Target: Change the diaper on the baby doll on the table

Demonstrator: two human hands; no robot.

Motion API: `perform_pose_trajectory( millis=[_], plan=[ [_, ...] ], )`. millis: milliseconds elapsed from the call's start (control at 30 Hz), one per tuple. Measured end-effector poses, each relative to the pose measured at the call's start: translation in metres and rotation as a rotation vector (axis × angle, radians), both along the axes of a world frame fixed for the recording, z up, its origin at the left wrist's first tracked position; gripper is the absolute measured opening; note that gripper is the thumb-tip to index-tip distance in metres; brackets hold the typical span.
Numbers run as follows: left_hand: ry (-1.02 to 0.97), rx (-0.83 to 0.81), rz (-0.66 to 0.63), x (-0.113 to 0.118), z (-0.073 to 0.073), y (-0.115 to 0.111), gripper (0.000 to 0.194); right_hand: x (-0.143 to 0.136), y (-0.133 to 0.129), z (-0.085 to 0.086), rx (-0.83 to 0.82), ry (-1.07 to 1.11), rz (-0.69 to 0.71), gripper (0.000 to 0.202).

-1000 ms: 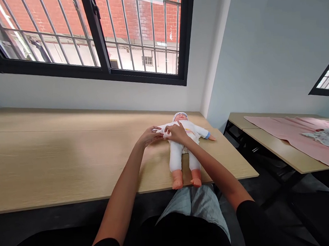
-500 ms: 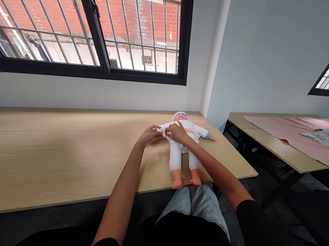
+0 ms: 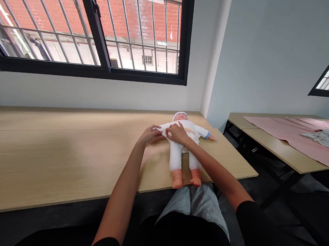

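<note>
A baby doll in a white outfit and white cap lies on its back on the wooden table, its bare feet at the front edge. My left hand is closed at the end of the doll's sleeve on the left side, hiding the doll's hand there. My right hand rests over the doll's chest, its thumb and fingers pinching the white cloth near the same sleeve. On the right the doll's other arm stretches out, with a blue cuff.
Behind the table is a wall with a dark-framed barred window. To the right, past a gap, a second table carries a pink cloth and a light patterned garment.
Almost nothing differs. My right hand's fingers have shifted very slightly at the cloth; the doll lies in the same place.
</note>
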State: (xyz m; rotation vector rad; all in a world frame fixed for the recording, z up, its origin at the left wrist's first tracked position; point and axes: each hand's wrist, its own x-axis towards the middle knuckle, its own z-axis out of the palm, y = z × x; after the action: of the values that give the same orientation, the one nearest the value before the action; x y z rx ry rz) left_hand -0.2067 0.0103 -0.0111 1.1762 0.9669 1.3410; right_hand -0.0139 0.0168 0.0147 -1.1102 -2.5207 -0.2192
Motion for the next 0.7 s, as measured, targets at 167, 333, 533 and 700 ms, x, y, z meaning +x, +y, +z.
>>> perform_pose_trajectory(
  millis=[167,333,533,700],
  plan=[
    [-0.029,-0.026,0.032,0.003,0.003,-0.003,0.038,-0.001,-0.003,0.000,-0.013,-0.021,-0.067,0.020],
    [-0.041,-0.004,0.033,0.004,0.003,-0.003,0.041,-0.006,-0.004,0.001,-0.045,0.021,-0.136,0.029],
    [-0.034,0.033,0.032,0.005,0.000,-0.001,0.047,-0.011,-0.002,0.002,-0.130,0.035,-0.191,0.030],
    [-0.021,0.081,0.009,0.007,0.001,-0.001,0.045,-0.010,0.004,0.002,-0.110,0.045,-0.260,0.029]
  ],
)
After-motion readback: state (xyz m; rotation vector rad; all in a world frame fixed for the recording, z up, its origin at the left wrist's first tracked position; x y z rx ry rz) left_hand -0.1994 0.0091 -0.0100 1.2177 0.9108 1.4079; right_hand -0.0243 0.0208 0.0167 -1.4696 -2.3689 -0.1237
